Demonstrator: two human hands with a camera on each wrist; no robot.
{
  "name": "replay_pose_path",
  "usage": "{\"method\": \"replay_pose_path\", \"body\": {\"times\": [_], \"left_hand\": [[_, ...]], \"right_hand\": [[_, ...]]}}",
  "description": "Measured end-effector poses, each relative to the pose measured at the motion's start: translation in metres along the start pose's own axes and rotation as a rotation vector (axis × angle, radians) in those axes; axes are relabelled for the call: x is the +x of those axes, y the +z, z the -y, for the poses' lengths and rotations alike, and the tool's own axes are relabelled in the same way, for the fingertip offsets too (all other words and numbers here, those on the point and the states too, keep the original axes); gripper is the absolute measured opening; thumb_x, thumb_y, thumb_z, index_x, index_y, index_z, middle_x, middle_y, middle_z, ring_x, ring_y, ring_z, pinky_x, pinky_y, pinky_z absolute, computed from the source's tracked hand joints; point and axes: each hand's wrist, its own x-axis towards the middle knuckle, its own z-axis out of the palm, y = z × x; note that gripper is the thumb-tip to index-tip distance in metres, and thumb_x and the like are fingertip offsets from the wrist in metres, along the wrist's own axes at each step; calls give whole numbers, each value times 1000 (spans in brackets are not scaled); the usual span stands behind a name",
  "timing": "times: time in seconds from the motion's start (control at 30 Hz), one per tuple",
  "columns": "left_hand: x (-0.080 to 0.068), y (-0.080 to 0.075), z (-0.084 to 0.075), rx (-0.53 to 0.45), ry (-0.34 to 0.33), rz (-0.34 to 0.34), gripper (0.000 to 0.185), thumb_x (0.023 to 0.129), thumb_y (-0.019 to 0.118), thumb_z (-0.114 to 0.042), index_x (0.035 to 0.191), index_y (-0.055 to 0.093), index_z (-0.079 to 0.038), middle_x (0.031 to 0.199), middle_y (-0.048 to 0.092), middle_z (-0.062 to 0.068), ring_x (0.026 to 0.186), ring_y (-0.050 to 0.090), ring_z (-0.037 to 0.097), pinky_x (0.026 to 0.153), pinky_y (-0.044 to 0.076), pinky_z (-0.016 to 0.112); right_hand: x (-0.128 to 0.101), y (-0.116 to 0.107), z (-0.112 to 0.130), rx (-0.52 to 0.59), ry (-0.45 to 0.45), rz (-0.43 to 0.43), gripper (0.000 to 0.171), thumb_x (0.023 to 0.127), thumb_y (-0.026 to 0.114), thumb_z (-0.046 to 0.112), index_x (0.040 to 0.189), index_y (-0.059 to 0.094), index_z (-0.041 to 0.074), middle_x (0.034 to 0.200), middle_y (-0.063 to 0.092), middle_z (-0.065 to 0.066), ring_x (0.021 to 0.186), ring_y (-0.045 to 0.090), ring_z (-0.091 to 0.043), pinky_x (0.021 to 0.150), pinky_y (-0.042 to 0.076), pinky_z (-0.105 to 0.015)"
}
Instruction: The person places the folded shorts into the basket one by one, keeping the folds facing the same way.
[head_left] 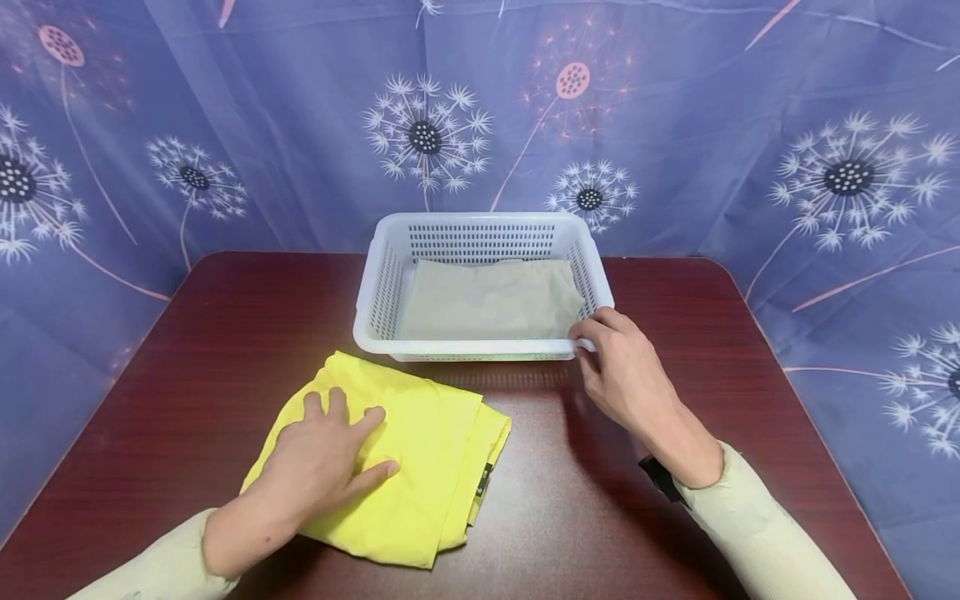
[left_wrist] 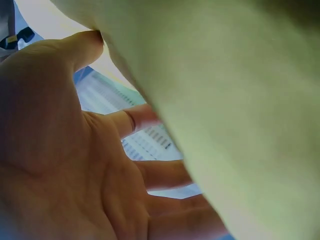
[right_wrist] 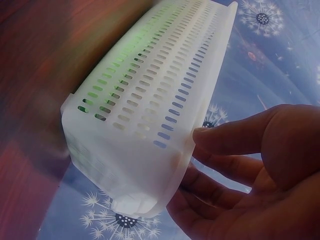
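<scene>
backdrop (head_left: 675, 125): blue cloth with a dandelion print, hung behind and to both sides of the table.
table (head_left: 225, 333): dark red-brown wood grain, carried everything else.
basket (head_left: 480, 223): white slotted plastic, sat at the far middle of the table, upright, long side toward the person.
grey cloth (head_left: 491, 300): folded flat, lay inside the basket on its floor, filling most of it.
yellow cloth (head_left: 435, 450): folded, lay on the table just in front of the basket's near left corner, not inside it. A small dark tag showed at its right edge.
left hand (head_left: 322, 458): lay flat on the yellow cloth, fingers straight and spread, palm down, pressing, nothing gripped. The left wrist view showed the same: palm and straight fingers against yellow fabric.
right hand (head_left: 622, 367): was at the basket's near right corner, fingers curled over the rim and thumb under it, so it pinched the rim. In the right wrist view the thumb tip touched the rim edge; the other fingers looked only loosely bent.
progress, my read: one cloth was already in the basket; the yellow one looked folded but was not yet in. What looked left: lifting it and laying it on the grey cloth.
</scene>
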Motion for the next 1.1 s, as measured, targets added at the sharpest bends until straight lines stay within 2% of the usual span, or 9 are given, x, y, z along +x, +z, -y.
{"method": "replay_pose_path", "body": {"times": [0.53,0.73,0.9,1.1], "left_hand": [[4,1,-19,36,36,-41,64,83,76,-71,110,56,-16,95,52,30,79,51,42,32,36,33],[4,-2,-19,3,76,-48,56,85,77,-57,113,59,-13,90,51,25,79,49,40,34,39,31],[4,-6,-19,-36,98,-20,51,84,77,-47,118,62,-12,89,53,23,76,48,37,37,39,30],[5,-10,-21,-42,130,27,54,84,78,-45,123,64,-10,93,57,25,80,51,38,41,41,32]], "right_hand": [[0,0,0,4,-10,-6,18,82,72,-12,95,73,1,95,67,-12,94,63,-34,85,54,-48],[0,-1,0,5,-17,-9,18,82,72,-12,96,74,0,96,67,-12,94,63,-34,85,54,-48],[0,-1,0,3,-10,-1,18,83,72,-12,96,74,0,96,66,-12,94,63,-34,85,54,-48],[0,-1,0,2,-6,8,18,83,73,-12,97,74,0,96,66,-12,93,62,-33,84,54,-47]]}}
